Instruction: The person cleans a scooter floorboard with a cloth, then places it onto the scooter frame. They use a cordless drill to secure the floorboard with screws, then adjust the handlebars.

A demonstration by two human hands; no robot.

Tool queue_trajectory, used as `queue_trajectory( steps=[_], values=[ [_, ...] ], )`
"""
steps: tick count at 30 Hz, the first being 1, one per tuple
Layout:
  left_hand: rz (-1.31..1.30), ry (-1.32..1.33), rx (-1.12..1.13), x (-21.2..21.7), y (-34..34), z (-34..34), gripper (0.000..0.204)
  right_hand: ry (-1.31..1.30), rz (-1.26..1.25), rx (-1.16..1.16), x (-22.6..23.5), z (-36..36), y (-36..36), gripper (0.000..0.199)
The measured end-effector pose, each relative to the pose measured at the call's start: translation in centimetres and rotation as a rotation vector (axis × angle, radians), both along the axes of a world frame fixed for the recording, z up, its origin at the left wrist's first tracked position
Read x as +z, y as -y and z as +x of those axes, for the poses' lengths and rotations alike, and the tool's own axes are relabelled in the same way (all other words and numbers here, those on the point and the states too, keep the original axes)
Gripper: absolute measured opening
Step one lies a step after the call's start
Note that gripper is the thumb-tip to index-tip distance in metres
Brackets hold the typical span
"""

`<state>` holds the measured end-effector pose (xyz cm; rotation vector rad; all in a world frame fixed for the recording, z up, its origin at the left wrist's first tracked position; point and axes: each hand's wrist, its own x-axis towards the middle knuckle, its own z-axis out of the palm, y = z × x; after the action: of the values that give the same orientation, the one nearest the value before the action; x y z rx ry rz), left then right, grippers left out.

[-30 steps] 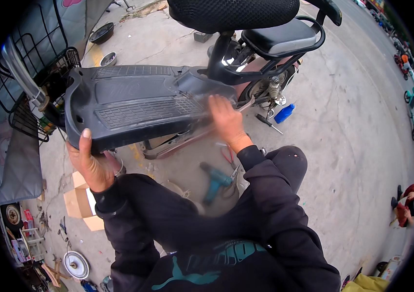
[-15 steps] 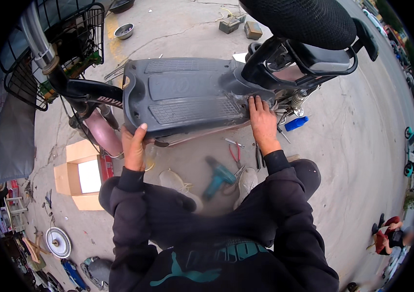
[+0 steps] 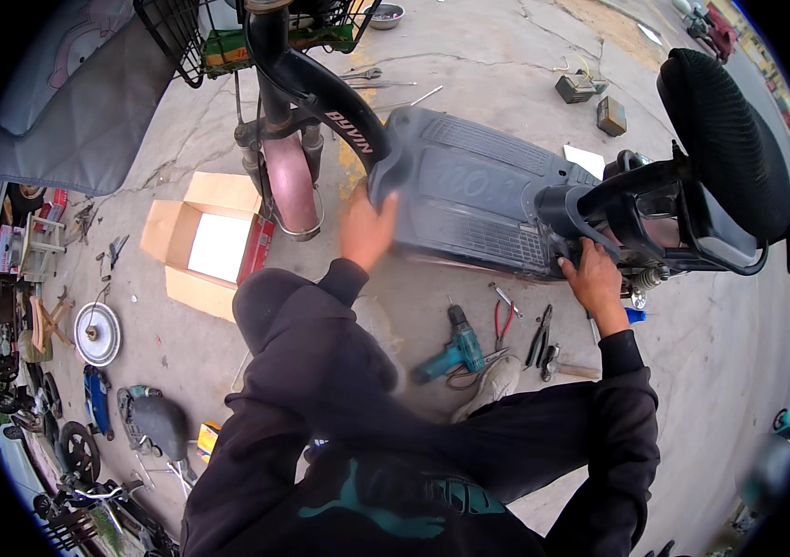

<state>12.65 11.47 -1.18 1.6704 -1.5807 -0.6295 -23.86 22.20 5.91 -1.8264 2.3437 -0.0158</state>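
A dark grey plastic footboard cover (image 3: 483,176) lies over the frame of an electric scooter, on its low middle part. My left hand (image 3: 367,227), slightly blurred, grips the cover's front corner near the black frame tube (image 3: 307,79); some of its fingers are hidden. My right hand (image 3: 594,283) holds the rear near edge, below the seat post, with its thumb and fingertips at the cover's edge. Beneath the cover's near side, a teal power drill (image 3: 458,348) rests on the ground between my feet.
Red-handled pliers (image 3: 503,320), black-handled pliers (image 3: 539,339) and a hammer (image 3: 566,369) lie near my right foot. An open cardboard box (image 3: 214,243) stands left by the pink front fender (image 3: 290,186). The scooter's black seat (image 3: 724,139) rises at right. A wheel hub (image 3: 98,334) lies farther left.
My view has swung left, so the scooter appears farther right and tilted. My left hand has shifted along the cover's front corner. The right hand's fingers, flat before, are now bent at the edge.
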Motion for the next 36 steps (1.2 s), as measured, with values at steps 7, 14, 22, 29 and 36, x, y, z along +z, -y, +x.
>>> queue_trajectory(
  steps=[7,14,22,29,36],
  values=[
    [0.238,-0.108,-0.116,1.2,0.0,0.6,0.065,-0.154,-0.285,-0.097,-0.9,-1.4,0.8,0.073],
    [0.151,0.218,-0.111,1.0,0.3,0.5,0.056,0.027,-0.289,-0.018,-5.1,-7.3,2.0,0.074],
    [0.251,0.449,-0.184,-1.1,0.7,0.2,0.052,-0.057,-0.516,-0.132,-6.0,-8.4,1.0,0.074],
    [0.249,0.476,-0.136,1.7,-0.5,-1.4,0.052,0.161,-0.422,-0.187,-5.1,-8.9,-0.3,0.080],
    [-0.099,0.373,-0.088,-4.5,0.0,0.2,0.059,0.098,-0.266,-0.229,-5.5,-8.4,0.7,0.089]
  ],
)
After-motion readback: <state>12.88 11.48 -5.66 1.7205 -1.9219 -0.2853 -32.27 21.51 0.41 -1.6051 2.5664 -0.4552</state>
